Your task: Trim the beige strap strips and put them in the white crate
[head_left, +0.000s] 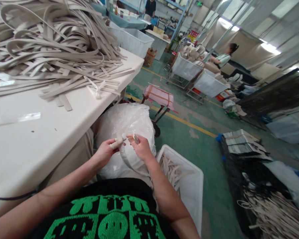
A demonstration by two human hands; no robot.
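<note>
In front of my lap, my left hand [106,152] is closed on the end of a beige strap [124,158]. The strap's tail hangs in a curve below both hands and runs towards my right forearm. Just to the right, my right hand [142,148] is closed around a small metallic-looking tool [136,138]; its kind is too small to make out. The fingertips of both hands are close together near the strap's end. Beneath them lies a large clear plastic bag [137,121], bunched up and whitish.
A white table [72,129] on the left bears a heap of beige straps [65,49]. Beside my right arm stands a white bin [189,172] with loose strips inside. A pink padded stool [158,95] is ahead; white carts [186,68] and two people are farther off.
</note>
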